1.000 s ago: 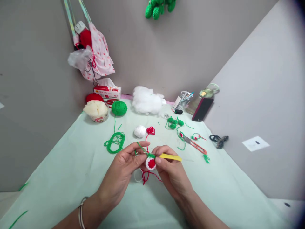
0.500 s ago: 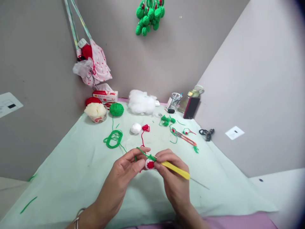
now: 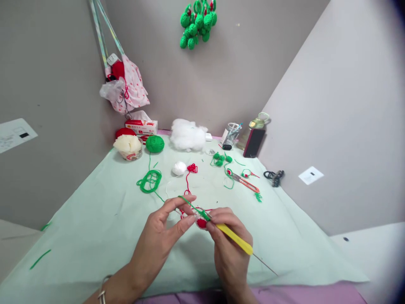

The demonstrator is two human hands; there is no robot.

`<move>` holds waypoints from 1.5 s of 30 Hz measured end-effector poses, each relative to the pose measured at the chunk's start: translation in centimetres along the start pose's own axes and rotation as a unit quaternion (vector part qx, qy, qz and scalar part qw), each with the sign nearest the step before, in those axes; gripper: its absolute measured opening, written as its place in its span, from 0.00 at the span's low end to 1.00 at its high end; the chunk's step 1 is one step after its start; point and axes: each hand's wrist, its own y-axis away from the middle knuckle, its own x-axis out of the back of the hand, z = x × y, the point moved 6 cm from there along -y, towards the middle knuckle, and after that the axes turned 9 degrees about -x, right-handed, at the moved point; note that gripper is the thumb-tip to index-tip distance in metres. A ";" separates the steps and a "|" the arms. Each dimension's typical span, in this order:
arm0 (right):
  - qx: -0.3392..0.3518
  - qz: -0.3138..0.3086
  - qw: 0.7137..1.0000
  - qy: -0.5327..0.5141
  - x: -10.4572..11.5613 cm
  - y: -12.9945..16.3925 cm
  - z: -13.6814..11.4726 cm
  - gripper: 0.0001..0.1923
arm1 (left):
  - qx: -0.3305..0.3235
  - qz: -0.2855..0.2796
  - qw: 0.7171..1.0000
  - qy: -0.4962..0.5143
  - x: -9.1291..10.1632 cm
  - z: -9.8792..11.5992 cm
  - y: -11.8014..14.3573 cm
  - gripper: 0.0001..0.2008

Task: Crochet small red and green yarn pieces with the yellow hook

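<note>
Between my hands is a small round crochet piece point(image 3: 201, 223), red in the middle with white and green stitches. My left hand point(image 3: 172, 228) pinches its left side, and green yarn point(image 3: 186, 202) runs over the raised index finger. In my right hand point(image 3: 232, 236) is a crochet hook point(image 3: 236, 240) with a yellow handle; its metal tip meets the green stitches, and a thin metal shaft sticks out of the rear end. Those right fingertips also touch the piece's right edge. Red yarn point(image 3: 187, 181) trails from behind the piece to a small red bundle.
Green point(image 3: 155, 144) and white point(image 3: 179, 168) yarn balls lie beyond my hands, with a loose green coil point(image 3: 150, 181). White stuffing point(image 3: 189, 135) sits at the back. Orange-handled scissors point(image 3: 243, 181) and small green pieces point(image 3: 219, 159) are right. A phone point(image 3: 254, 142) leans against a bottle.
The crochet piece has tilted and dropped slightly, showing less of its white edge. My right hand and the hook have turned a little, the rear shaft now pointing lower. More red yarn shows behind.
</note>
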 end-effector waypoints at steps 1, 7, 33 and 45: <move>-0.010 0.001 1.000 -0.006 0.1 0.0 0.3 0.04 | 0.011 -0.007 1.000 0.025 -0.3 -0.3 0.0 0.09; -0.025 0.009 0.999 -0.029 -0.3 0.0 1.4 0.04 | 0.077 0.007 0.982 0.170 -1.7 -2.3 0.6 0.20; -0.059 -0.096 0.991 -0.071 -1.2 -1.5 0.7 0.06 | 0.082 -0.035 0.985 0.150 -1.0 -1.5 0.5 0.23; 0.016 -0.156 0.987 0.032 -1.1 -0.6 0.2 0.12 | 0.092 -0.026 0.982 0.164 -1.1 -1.5 0.9 0.27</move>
